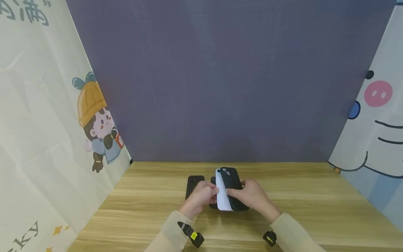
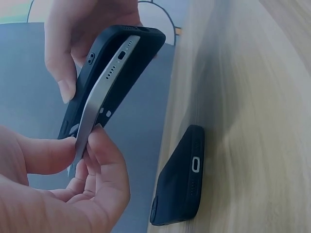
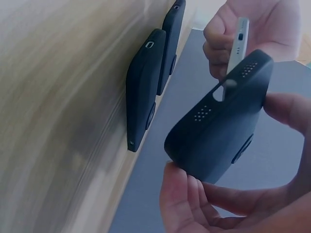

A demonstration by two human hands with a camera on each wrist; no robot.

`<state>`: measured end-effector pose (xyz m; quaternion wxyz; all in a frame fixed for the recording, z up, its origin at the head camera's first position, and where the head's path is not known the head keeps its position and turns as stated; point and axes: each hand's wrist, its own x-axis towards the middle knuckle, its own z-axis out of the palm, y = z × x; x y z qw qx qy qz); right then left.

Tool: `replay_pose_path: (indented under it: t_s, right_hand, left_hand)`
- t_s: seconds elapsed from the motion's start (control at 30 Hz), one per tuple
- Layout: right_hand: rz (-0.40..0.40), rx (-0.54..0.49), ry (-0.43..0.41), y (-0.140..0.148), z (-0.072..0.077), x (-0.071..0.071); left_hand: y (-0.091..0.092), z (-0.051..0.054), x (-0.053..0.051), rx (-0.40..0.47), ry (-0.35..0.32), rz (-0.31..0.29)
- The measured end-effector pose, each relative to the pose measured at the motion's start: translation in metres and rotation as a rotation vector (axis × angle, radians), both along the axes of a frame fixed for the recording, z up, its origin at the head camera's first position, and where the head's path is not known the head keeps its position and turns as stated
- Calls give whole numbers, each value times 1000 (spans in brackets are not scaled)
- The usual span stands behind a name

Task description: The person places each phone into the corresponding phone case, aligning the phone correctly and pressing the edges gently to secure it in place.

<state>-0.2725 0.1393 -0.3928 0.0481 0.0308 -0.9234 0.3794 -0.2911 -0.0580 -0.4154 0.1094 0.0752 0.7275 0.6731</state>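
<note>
A white phone (image 1: pixel 223 196) with a metal-coloured edge is pinched along its side by my left hand (image 1: pixel 201 195), thumb against fingers. Just right of it, my right hand (image 1: pixel 254 196) grips a black phone case (image 1: pixel 232 185) by its two long sides. In the left wrist view, the phone's end (image 2: pixel 112 68) with its charging port slants at the open side of the case (image 2: pixel 127 31). Whether phone and case touch, I cannot tell. The right wrist view shows the case's bottom edge (image 3: pixel 221 94), with speaker holes and a port cut-out.
Two black-cased phones lie on the wooden table (image 1: pixel 151 210): one black phone (image 1: pixel 192 183) beyond my left hand, another (image 1: pixel 213 205) partly hidden behind the white phone. A dark panel (image 1: pixel 201 87) stands at the back, with printed sheets (image 1: pixel 41 122) at both sides.
</note>
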Motion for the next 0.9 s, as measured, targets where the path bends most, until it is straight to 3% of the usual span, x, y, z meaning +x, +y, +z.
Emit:
replay_pose_path:
  t_s: [0.37,0.47,0.63,0.77,0.9]
  right_hand:
    - [23,-65,-31,4,0,0]
    - [66,-202,-97,13,-3,-5]
    - [214,-513,-280,32,-8,-15]
    - [295,-594,-359,42,-15,-19]
    - [302,-607,-378,43,-21,-21]
  left_hand:
    - [1,-3,1,14,14,12]
    - [1,-3,1,24,13,15]
    - [1,-1,2,53,4,9]
    - [1,-1,4,57,-2,-5]
    - [1,-2,5,54,0,-8]
